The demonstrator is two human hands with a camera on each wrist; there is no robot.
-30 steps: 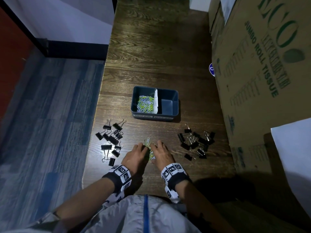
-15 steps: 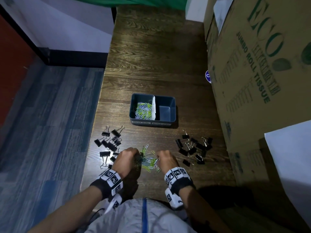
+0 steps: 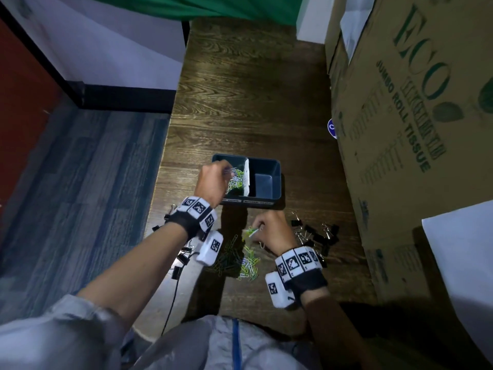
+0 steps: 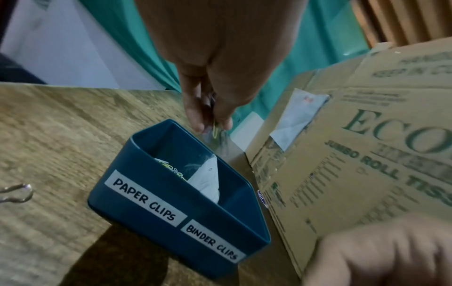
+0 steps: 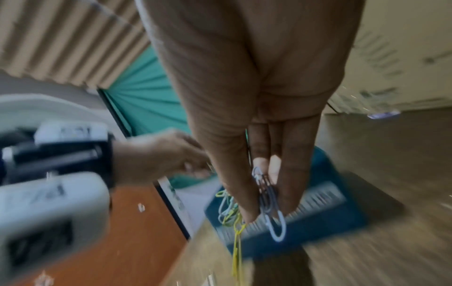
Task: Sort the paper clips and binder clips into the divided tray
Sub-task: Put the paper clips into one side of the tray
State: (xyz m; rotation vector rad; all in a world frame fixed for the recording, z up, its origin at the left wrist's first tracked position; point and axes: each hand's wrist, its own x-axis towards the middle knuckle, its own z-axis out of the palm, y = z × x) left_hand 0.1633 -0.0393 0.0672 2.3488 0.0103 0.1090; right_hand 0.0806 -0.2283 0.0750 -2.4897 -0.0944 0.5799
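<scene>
The blue divided tray (image 3: 276,182) (image 4: 159,218) stands mid-table, labelled PAPER CLIPS left and BINDER CLIPS right, split by a white divider (image 3: 246,177). Coloured paper clips (image 3: 236,180) fill its left part; the right part looks bare. My left hand (image 3: 225,170) (image 4: 214,127) hovers over the left part, pinching a few paper clips. My right hand (image 3: 257,231) (image 5: 266,201) is lifted just in front of the tray, pinching a bunch of paper clips (image 5: 274,218). A loose paper clip pile (image 3: 241,259) lies on the table below it. Black binder clips lie in a left group (image 3: 181,256) and a right group (image 3: 316,236).
A tall cardboard box (image 3: 416,129) printed ECO JUMBO ROLL TISSUE walls off the table's right side. The table's left edge (image 3: 162,182) drops to blue carpet. A white sheet (image 3: 464,257) lies at the near right. Bare dark wood (image 3: 253,89) stretches behind the tray.
Both hands have left the paper clip pile with clips pinched. The left hand has travelled forward to above the tray's left part; the right hand has risen a little toward the tray.
</scene>
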